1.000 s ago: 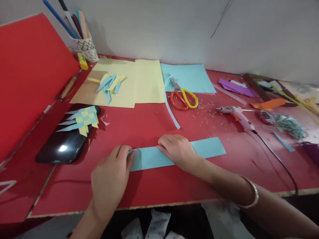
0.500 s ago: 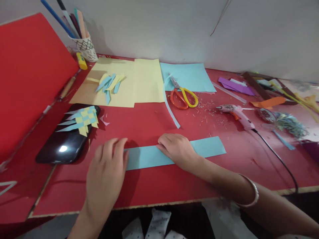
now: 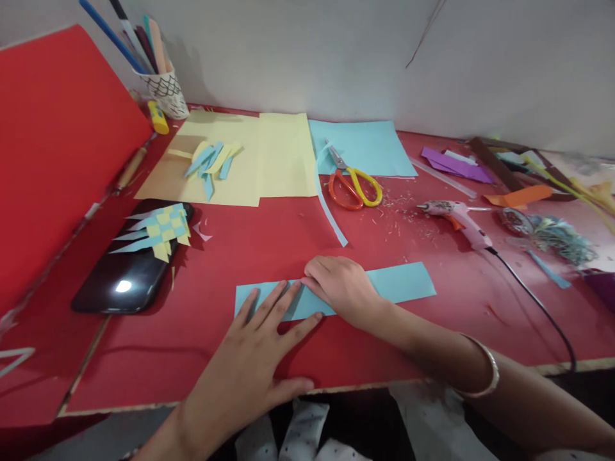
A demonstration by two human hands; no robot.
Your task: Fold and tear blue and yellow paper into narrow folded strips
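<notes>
A light blue paper strip point(image 3: 403, 283) lies lengthwise on the red table near its front edge. My left hand point(image 3: 254, 352) is spread flat, its fingertips resting on the strip's left part and its thumb close to the table edge. Over the strip's middle, my right hand point(image 3: 343, 288) is closed with curled fingers against the paper's upper edge; what its fingertips pinch, if anything, is hidden. Behind the strip are scissors point(image 3: 354, 187) with one red and one yellow handle, and a thin, curved pale blue strip point(image 3: 331, 214).
On the left, a woven blue-and-yellow paper piece point(image 3: 161, 230) sits on a black phone point(image 3: 115, 272). Yellow sheets point(image 3: 283, 160) and a blue sheet point(image 3: 369, 147) lie at the back. A pink glue gun point(image 3: 461, 221) with its cord is at right; a pen cup point(image 3: 166, 93) stands back left.
My left hand has moved right from the strip's left end and spread flat onto the paper. My right hand and the strip have hardly moved.
</notes>
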